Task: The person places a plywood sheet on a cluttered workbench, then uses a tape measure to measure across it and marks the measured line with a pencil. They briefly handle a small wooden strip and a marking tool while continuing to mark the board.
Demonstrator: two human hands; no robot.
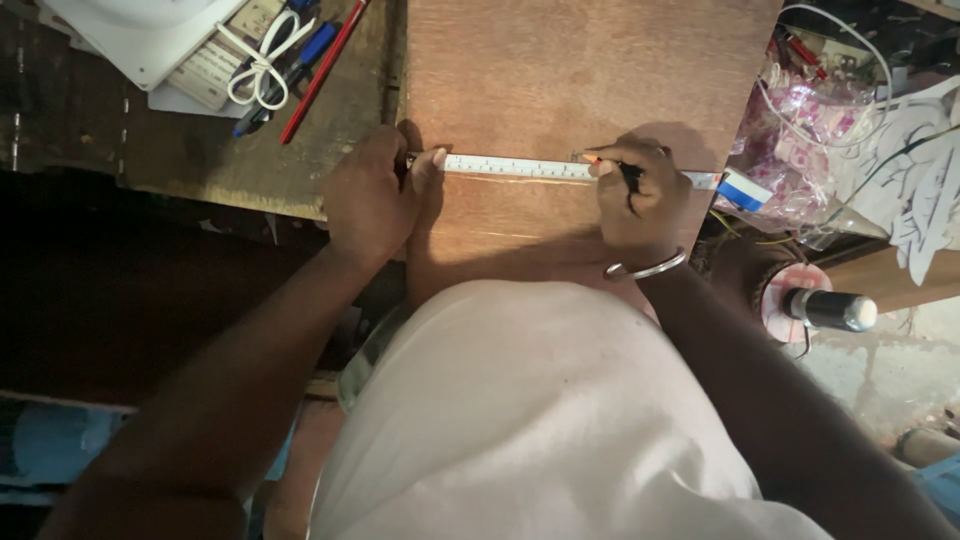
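The left hand (372, 195) is pinning the tape measure (515, 167) flat across the brown board (560, 70), fingers pressing; the right hand (640, 195) is gripping a pencil (605, 162), marking just beginning, with no mark visible yet.

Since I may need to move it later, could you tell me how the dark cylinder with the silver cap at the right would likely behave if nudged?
The dark cylinder lies on its side, so it would probably roll if pushed across its length. Its smooth, shiny cap suggests a rather slippery grip. It looks rigid, unlikely to bend when lifted, though its weight cannot be judged.
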